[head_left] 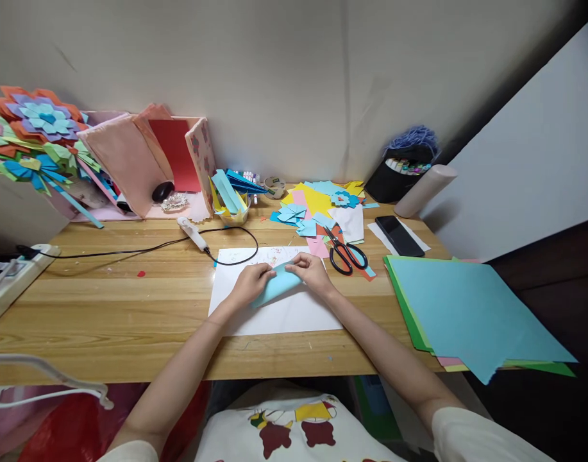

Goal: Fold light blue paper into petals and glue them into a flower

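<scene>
A piece of light blue paper (280,287), which looks folded, is held between both hands above a white sheet (284,321). My left hand (251,282) grips its left part, with the thumb lying on top. At the upper right edge, my right hand (313,272) pinches the paper between thumb and fingers. Just right of that hand lie black-handled scissors (344,253), nothing touching them. The undersides of both hands and the fingers beneath the paper are hidden.
Cut paper pieces (313,205) lie behind the scissors. A phone (398,235) and stacked coloured sheets (471,308) occupy the right side. A cable (168,242) runs across the left to a white device (192,234). Paper flowers (46,122) and a pink organizer (125,163) stand at back left.
</scene>
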The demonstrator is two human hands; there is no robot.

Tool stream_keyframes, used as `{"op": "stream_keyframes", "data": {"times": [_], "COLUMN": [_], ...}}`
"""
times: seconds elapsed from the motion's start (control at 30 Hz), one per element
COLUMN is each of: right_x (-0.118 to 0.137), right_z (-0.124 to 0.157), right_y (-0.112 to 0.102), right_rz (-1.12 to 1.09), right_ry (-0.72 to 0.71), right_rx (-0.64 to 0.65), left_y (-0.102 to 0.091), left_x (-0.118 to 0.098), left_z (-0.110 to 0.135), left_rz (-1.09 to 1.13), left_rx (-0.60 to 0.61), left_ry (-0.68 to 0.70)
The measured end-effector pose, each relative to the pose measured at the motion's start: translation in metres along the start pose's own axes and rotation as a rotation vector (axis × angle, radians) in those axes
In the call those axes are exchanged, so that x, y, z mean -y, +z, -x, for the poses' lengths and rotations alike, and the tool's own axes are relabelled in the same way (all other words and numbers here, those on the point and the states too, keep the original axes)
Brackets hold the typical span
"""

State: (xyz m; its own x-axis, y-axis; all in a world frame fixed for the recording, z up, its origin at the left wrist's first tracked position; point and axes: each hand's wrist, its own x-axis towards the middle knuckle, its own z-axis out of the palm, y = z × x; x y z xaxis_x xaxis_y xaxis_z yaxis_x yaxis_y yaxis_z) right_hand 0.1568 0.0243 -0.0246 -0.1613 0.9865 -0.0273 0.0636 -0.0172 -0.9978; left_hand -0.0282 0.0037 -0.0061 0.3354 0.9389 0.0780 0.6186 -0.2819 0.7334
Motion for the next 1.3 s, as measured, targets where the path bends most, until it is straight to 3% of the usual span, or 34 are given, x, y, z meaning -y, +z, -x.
{"op": "stream_keyframes", "data": {"times": [0.17,0.5,0.73,0.87,1.0,1.07,1.2,1.3], "right_x": [0.0,0.003,0.006,0.008,0.011,0.01,0.005,0.001], "right_z": [0.0,-0.001,0.001,0.002,0.006,0.009,0.01,0.008], "right_y": [-0.002,-0.002,0.002,0.004,0.007,0.01,0.015,0.014], "right_rz": [-0.061,-0.046,-0.048,-0.109,-0.183,-0.179,-0.162,-0.154], "right_ry": [0.067,0.058,0.059,0.094,0.179,0.149,0.093,0.084], "right_rx": [0.052,-0.021,0.035,0.015,0.194,0.229,0.128,0.128], "left_y": [0.005,0.009,0.01,0.016,0.02,0.021,0.022,0.025], "left_x": [0.0,0.0,-0.008,-0.01,-0.011,-0.012,-0.014,-0.014], "left_z": [-0.002,-0.003,-0.002,-0.001,0.001,0.002,0.002,0.002], "left_rz": [0.094,0.105,0.051,0.015,-0.008,-0.008,0.016,0.036], "left_rx": [-0.002,0.024,0.125,-0.031,-0.263,-0.304,-0.329,-0.352], "left_ry": [-0.045,-0.071,-0.053,-0.057,-0.13,-0.146,-0.131,-0.132]}}
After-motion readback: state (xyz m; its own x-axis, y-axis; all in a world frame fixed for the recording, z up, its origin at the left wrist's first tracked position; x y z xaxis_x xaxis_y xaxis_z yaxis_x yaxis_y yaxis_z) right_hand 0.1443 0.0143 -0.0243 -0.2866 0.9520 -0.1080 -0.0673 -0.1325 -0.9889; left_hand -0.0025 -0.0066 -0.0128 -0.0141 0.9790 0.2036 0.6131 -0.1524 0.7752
